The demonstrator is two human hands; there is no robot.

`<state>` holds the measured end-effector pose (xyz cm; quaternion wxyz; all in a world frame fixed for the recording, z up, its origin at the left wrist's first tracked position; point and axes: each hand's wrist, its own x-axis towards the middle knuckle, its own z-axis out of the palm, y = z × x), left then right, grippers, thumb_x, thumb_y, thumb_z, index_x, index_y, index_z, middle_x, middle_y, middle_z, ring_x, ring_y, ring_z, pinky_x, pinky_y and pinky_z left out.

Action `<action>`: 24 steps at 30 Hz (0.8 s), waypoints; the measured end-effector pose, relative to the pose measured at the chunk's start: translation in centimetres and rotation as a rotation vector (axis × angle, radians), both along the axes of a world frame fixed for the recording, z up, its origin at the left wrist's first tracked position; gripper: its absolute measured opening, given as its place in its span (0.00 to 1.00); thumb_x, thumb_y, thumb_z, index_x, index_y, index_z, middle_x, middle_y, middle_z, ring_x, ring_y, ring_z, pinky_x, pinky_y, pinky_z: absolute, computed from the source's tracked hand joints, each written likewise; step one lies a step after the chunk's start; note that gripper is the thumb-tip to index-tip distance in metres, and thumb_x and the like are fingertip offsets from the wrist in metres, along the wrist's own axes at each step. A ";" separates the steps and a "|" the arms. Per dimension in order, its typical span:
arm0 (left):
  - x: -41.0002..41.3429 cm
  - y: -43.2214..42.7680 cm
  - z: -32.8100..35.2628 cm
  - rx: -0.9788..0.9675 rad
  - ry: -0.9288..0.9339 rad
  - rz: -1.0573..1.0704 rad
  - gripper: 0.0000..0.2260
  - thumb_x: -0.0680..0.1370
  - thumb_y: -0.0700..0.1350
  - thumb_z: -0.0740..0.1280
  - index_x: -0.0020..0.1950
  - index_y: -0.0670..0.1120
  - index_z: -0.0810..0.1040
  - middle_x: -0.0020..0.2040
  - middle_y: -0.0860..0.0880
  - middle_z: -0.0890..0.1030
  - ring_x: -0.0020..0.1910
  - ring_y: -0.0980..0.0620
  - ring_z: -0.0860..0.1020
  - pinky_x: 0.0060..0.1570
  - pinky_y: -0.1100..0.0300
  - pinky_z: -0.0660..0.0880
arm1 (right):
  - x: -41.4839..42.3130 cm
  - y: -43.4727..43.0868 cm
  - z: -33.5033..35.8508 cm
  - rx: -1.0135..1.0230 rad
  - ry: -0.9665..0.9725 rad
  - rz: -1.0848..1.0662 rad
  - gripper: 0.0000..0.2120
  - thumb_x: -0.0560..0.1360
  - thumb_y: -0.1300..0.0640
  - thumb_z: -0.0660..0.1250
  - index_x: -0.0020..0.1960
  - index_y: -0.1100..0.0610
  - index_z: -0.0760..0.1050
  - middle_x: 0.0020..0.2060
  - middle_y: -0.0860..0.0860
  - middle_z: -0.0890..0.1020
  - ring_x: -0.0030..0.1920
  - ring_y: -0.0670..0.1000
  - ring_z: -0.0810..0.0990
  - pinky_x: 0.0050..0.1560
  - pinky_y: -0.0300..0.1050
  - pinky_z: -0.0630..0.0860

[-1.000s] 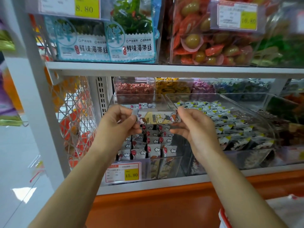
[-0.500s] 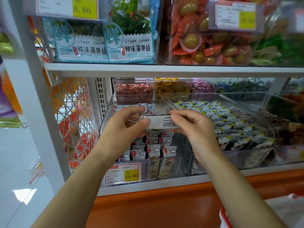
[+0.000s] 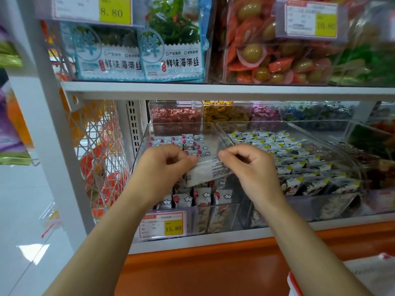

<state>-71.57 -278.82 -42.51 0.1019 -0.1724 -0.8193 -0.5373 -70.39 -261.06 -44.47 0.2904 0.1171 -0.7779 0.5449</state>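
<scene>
Two hands: left hand [image 3: 162, 167], right hand [image 3: 250, 167]. One packet [image 3: 207, 171]. Three price tags [image 3: 92, 8] [image 3: 307, 20] [image 3: 162, 225] at 11, 1 and 6 o'clock.

Ends of the packet [image 3: 206, 171] hide under the left hand [image 3: 164, 165] and right hand [image 3: 252, 165]; its print is too small to read.

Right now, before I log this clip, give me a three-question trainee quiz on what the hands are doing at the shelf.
1. True or false: only the left hand pinches the white packet.
2. The price tag on the clear bin below the packet reads: A 8.80, B 15.80, C 10.80?
3. Fill in: the packet's side facing the camera shows small printed ____.

Key
1. False: the right hand pinches it too, one hand at each end.
2. B.
3. text.
</scene>
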 end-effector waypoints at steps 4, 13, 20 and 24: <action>-0.3 -0.8 0.2 -0.095 0.069 0.017 0.10 0.73 0.49 0.70 0.33 0.45 0.81 0.27 0.46 0.76 0.20 0.60 0.65 0.21 0.72 0.64 | 0.0 0.1 0.1 0.008 -0.033 0.039 0.05 0.73 0.58 0.69 0.41 0.50 0.82 0.35 0.43 0.83 0.38 0.39 0.80 0.39 0.31 0.74; -0.5 -0.7 -0.3 -0.129 -0.018 -0.131 0.05 0.73 0.49 0.69 0.48 0.57 0.76 0.45 0.53 0.81 0.43 0.56 0.80 0.44 0.64 0.78 | -0.3 0.0 0.1 -0.085 -0.078 -0.010 0.08 0.73 0.57 0.69 0.36 0.55 0.82 0.34 0.57 0.82 0.39 0.55 0.81 0.43 0.52 0.79; -0.4 -0.5 -0.3 -0.060 -0.012 -0.169 0.07 0.74 0.45 0.69 0.50 0.56 0.77 0.45 0.52 0.82 0.43 0.56 0.80 0.45 0.64 0.78 | -0.7 1.4 1.2 -0.345 -0.324 0.200 0.09 0.73 0.61 0.69 0.34 0.61 0.81 0.33 0.56 0.84 0.35 0.55 0.84 0.29 0.44 0.80; -0.9 -0.4 -0.9 -0.005 -0.041 -0.122 0.05 0.77 0.44 0.65 0.47 0.55 0.78 0.43 0.50 0.83 0.42 0.52 0.81 0.45 0.55 0.80 | -0.5 1.1 0.5 -0.297 -0.249 0.256 0.05 0.71 0.55 0.69 0.43 0.55 0.82 0.39 0.52 0.85 0.41 0.50 0.84 0.37 0.39 0.81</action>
